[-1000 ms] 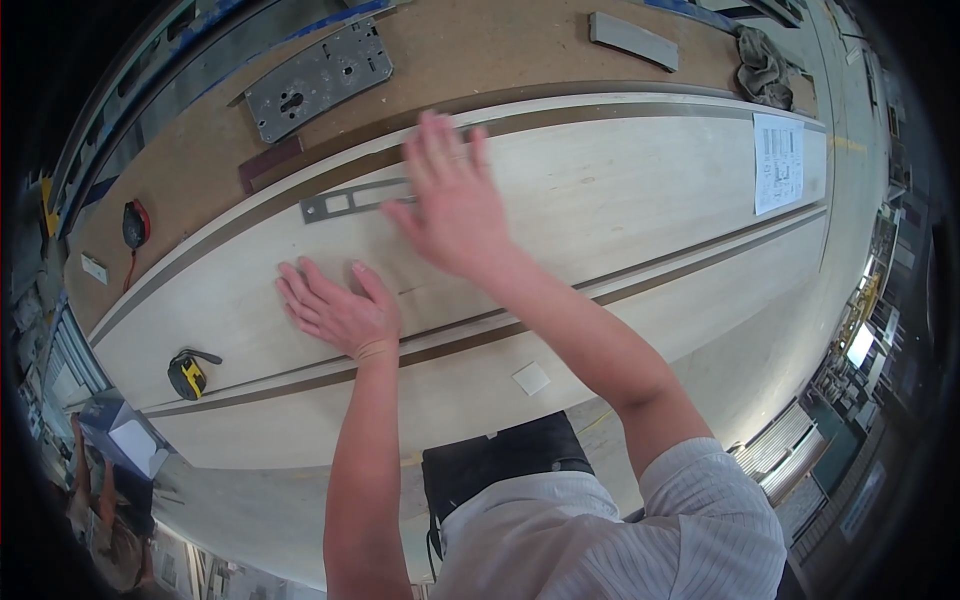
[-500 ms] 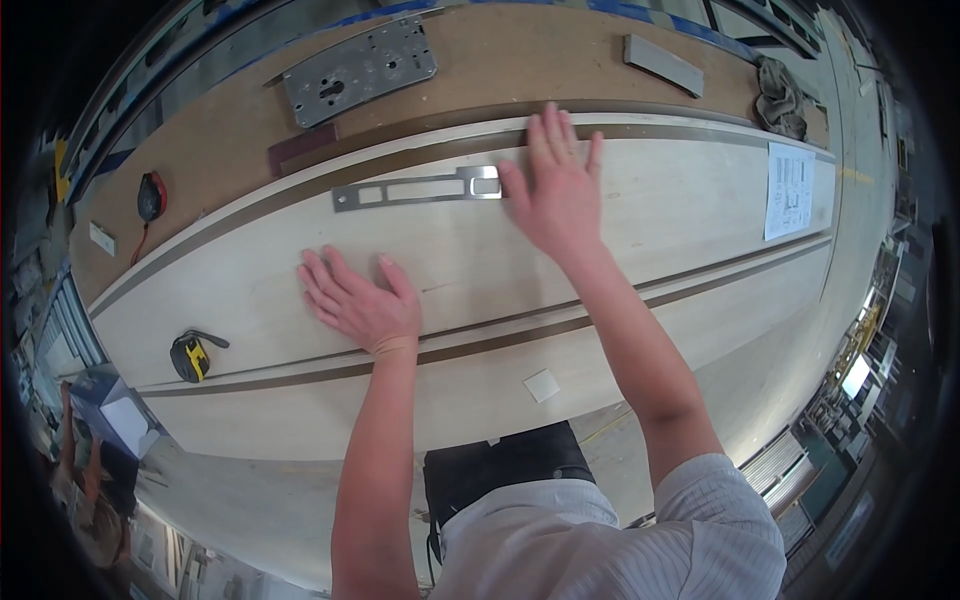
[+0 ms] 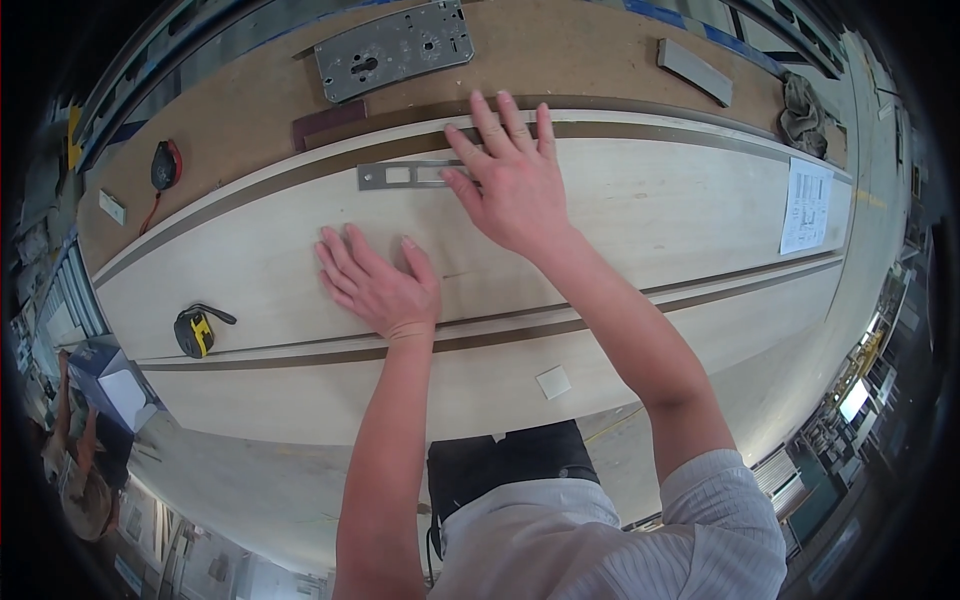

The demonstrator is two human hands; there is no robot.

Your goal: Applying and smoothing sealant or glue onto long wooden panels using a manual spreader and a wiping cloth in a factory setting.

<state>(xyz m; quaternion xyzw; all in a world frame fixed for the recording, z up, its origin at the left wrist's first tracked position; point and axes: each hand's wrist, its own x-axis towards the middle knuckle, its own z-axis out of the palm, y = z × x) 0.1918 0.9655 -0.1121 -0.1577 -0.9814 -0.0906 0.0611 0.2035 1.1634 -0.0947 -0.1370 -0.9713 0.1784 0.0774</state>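
My left hand [image 3: 382,290] lies on the pale wooden door panel [image 3: 650,205], fingers stretched out and holding nothing. Farther up, my right hand [image 3: 515,185] is spread near the panel's far edge, its fingertips reaching over that edge. Under its thumb side sits a metal strike plate [image 3: 375,177] with rectangular cutouts; the hand hides the plate's right part. The plate lies along the panel's far side. Beyond the edge, on the brown worktop [image 3: 570,50], rests a grey metal lock case [image 3: 395,50].
A yellow-black tape measure [image 3: 194,332] sits at the panel's left end. Another red-black tool [image 3: 165,167], a grey block [image 3: 695,72], a cloth [image 3: 803,115] and a paper sheet [image 3: 806,207] lie around. A small white square [image 3: 552,382] is on the near panel. Another person [image 3: 85,470] is at lower left.
My right hand has moved left, now covering much of the strike plate's right part. My left hand stays about where it was on the panel. The whole view has shifted slightly.
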